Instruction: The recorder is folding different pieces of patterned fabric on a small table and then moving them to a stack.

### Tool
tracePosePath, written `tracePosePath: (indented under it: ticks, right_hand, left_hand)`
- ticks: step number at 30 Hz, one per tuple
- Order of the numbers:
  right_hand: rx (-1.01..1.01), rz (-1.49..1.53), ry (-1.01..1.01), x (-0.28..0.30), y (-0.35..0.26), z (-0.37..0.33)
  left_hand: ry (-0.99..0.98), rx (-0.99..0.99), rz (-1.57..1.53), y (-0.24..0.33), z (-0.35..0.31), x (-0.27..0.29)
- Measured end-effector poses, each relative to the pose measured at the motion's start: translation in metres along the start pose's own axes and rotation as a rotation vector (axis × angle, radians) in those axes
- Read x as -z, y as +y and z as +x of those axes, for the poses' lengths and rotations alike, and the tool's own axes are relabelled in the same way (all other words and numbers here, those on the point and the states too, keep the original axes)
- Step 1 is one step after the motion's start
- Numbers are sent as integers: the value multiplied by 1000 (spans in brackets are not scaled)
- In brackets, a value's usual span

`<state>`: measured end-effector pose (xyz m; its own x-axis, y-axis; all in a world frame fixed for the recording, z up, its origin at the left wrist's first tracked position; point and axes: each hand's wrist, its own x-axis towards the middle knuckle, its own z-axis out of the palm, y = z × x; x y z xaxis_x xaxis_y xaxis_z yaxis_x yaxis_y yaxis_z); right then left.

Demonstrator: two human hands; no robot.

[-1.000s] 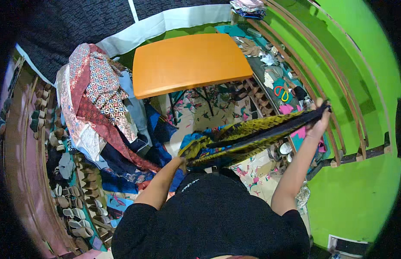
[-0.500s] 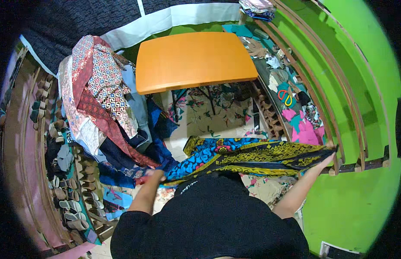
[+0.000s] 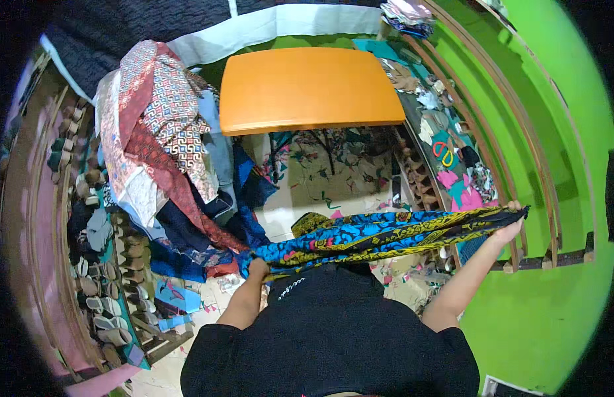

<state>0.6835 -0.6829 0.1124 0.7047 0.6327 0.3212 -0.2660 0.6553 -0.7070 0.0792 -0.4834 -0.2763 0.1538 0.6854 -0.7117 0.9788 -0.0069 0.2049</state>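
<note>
A long patterned cloth (image 3: pixel 379 237) in blue, yellow and black is stretched sideways in front of my body. My left hand (image 3: pixel 257 268) grips its left end, beside the trailing edge of a heap of fabrics. At the far right, my right hand (image 3: pixel 512 223) is closed on the cloth's dark corner, near the wooden rails. One yellow-and-black fold of the cloth hangs down past its far edge. The heap of patterned fabrics (image 3: pixel 178 122), red, white and blue, rises at the left, and a dark red strip from it runs down toward my left hand.
An orange table (image 3: pixel 313 89) stands ahead. Fabric scraps lie on the tiled floor (image 3: pixel 300 198) beneath it. Along the right, a bench bears scraps and scissors with red and yellow handles (image 3: pixel 443 153). Shoe racks (image 3: pixel 131 264) line the left, and a green wall (image 3: pixel 538 317) closes the right.
The cloth has been pulled tauter and straighter, showing more of its blue side. My right hand has shifted slightly outward and my left slightly right. The view has moved a little.
</note>
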Motion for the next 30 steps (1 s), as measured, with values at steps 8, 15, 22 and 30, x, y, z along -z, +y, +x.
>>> tracePosePath:
  ticks: [8,15,22,30]
  right_hand:
    - [283,-1195,425,22,95,107]
    - [419,-1379,997,52,54,122]
    - [-88,-1427,498,71,91,109]
    - [323,-1604,640,47,93,104]
  left_hand:
    - [982,-283,-689,-18,27,201]
    - [1072,-371,-331,-24,-111,334]
    - [1056,-166,179,-126,-98,323]
    - [1080,-319,-283,-110,-132,380]
